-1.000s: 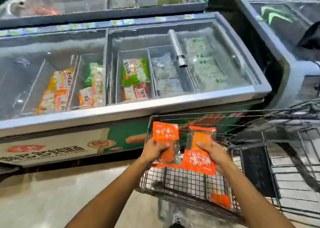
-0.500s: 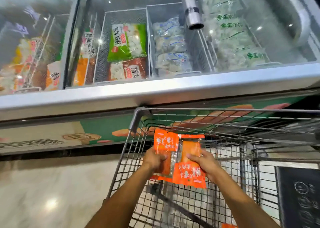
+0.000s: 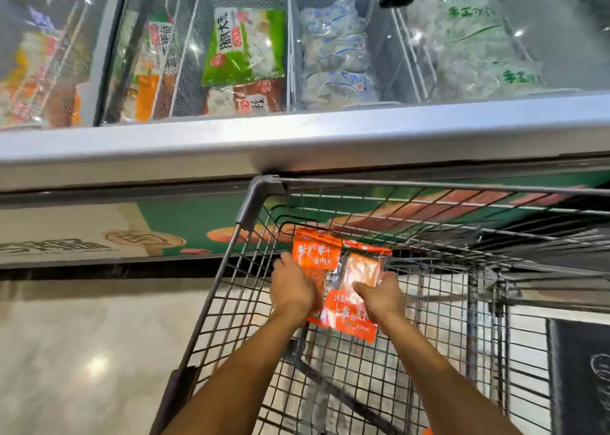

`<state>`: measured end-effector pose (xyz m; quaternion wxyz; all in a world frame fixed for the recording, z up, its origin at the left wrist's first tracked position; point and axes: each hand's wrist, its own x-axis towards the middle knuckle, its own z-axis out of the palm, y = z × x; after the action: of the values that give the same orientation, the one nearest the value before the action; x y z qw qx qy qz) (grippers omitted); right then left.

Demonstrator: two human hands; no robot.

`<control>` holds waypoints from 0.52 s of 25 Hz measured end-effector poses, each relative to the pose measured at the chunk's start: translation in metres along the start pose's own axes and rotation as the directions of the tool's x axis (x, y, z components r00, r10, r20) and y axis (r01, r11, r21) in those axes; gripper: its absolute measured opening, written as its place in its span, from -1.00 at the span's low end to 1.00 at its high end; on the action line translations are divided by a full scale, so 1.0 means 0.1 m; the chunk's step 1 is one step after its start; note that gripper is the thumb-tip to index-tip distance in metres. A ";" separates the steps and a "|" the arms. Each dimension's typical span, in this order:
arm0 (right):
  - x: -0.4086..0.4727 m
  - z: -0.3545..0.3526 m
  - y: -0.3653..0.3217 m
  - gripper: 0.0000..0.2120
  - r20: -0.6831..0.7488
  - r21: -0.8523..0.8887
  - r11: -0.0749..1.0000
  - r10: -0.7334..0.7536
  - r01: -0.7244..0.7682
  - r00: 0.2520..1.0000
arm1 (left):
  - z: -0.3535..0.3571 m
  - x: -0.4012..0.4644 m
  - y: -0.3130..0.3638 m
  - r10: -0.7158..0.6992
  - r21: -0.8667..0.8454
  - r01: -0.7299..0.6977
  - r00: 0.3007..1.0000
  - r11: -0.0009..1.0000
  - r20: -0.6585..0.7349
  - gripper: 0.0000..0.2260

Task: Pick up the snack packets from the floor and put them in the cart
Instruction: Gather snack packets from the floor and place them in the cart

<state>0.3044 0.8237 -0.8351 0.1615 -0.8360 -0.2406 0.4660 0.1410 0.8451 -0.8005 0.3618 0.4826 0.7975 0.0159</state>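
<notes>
While my left hand (image 3: 292, 287) grips the left orange snack packet (image 3: 317, 258) along its near left side, my right hand (image 3: 379, 297) holds the right orange snack packet (image 3: 355, 316), thumb on its face and fingers curled behind it. Both hands are close together with the two packets between them, the right packet overlapping the edge of the left one. I hold the pair inside the wire cart (image 3: 260, 187), below its rim and near its far left corner, above the mesh bottom. Just past my hands stands the cart's front wall, and touching or nearly touching its rim is the chest freezer (image 3: 297, 144), whose grey edge runs across above my hands. Behind its glass, further out, lies a green bag (image 3: 246, 47) with other frozen packs beside it. To the left of my left arm is the pale glossy floor (image 3: 82, 352).
</notes>
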 end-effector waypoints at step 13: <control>-3.51 -1.04 -2.09 -0.46 0.128 -0.526 0.529 -0.725 0.666 0.677 | -3.49 -2.51 0.04 0.306 0.454 -0.139 0.898 0.880 -0.317 -0.47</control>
<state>0.1833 0.7991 -0.4323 0.1075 -0.7033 -0.6636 0.2311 0.0056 0.7641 -0.4004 0.0838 0.6266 0.7745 -0.0210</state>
